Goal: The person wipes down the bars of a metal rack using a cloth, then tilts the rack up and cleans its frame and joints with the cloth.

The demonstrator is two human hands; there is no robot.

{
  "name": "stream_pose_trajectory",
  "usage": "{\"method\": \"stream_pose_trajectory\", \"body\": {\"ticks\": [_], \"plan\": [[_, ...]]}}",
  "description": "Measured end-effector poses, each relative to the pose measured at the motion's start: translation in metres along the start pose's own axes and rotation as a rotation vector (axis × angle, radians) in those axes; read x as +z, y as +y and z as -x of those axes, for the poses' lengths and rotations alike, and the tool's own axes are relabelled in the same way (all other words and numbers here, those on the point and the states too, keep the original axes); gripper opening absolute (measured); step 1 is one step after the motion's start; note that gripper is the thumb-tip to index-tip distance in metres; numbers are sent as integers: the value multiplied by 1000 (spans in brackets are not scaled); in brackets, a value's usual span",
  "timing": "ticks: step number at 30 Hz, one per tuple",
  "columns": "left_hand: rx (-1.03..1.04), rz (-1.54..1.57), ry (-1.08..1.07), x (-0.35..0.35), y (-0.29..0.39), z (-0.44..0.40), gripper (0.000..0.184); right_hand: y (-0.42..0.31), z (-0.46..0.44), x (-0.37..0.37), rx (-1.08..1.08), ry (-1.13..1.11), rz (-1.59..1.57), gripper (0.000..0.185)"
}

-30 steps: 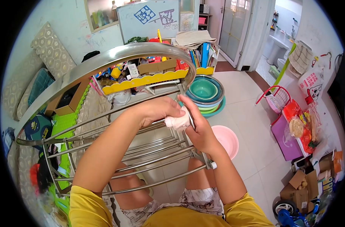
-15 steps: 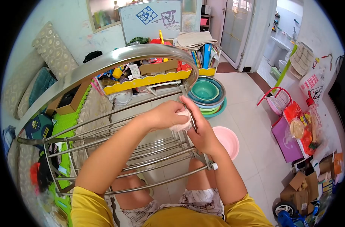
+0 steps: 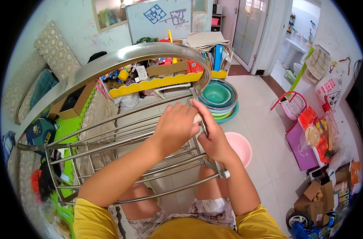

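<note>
A stainless-steel rack (image 3: 106,148) with several tubular bars and a large curved rail lies tilted in front of me, over my thighs. My left hand (image 3: 176,124) is closed around a pale pink cloth (image 3: 197,118), pressed against the rack's right end; most of the cloth is hidden by the fingers. My right hand (image 3: 212,139) grips the upright bar at that same end, thumb and fingers on either side of it. The two hands almost touch.
Stacked basins (image 3: 216,95) and a pink basin (image 3: 239,149) stand on the tiled floor beyond my right hand. A yellow-edged toy shelf (image 3: 149,87) is ahead. To the right are a red chair (image 3: 293,104), a purple bin (image 3: 301,147) and cardboard boxes (image 3: 313,201).
My left hand has turned over, its back now facing up, and covers more of the cloth. The right hand keeps its grip, and the rack has barely shifted.
</note>
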State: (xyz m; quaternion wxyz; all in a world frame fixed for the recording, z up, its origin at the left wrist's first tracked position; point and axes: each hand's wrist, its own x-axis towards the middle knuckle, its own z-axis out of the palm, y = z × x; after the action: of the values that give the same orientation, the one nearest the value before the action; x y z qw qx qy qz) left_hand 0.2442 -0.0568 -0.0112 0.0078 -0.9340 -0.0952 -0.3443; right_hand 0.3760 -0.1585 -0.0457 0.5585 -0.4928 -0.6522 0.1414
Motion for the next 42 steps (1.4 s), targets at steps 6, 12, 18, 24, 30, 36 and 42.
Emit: {"method": "stream_pose_trajectory", "body": {"ticks": [6,12,18,24,30,36,42], "plan": [[-502,482,-428,-14,-13,-18,30,-2,0,0,3,3,-12,93],[-470,439,-454,-10,-9,-14,27,-4,0,0,15,-11,-11,93],[-97,164,-205,-3,-4,1,24,-6,0,0,57,-18,-61,91],[-62,-9,-208,-13,-5,7,25,-9,2,-1,53,-18,-52,89],[-425,306,-563,-30,-9,-16,28,-6,1,0,40,-9,-14,89],[-395,323,-521,-20,-4,-25,31,0,-1,0,0,-12,13,90],[-149,209,-298,-11,-3,-4,27,0,0,-1,3,-19,0,91]]}}
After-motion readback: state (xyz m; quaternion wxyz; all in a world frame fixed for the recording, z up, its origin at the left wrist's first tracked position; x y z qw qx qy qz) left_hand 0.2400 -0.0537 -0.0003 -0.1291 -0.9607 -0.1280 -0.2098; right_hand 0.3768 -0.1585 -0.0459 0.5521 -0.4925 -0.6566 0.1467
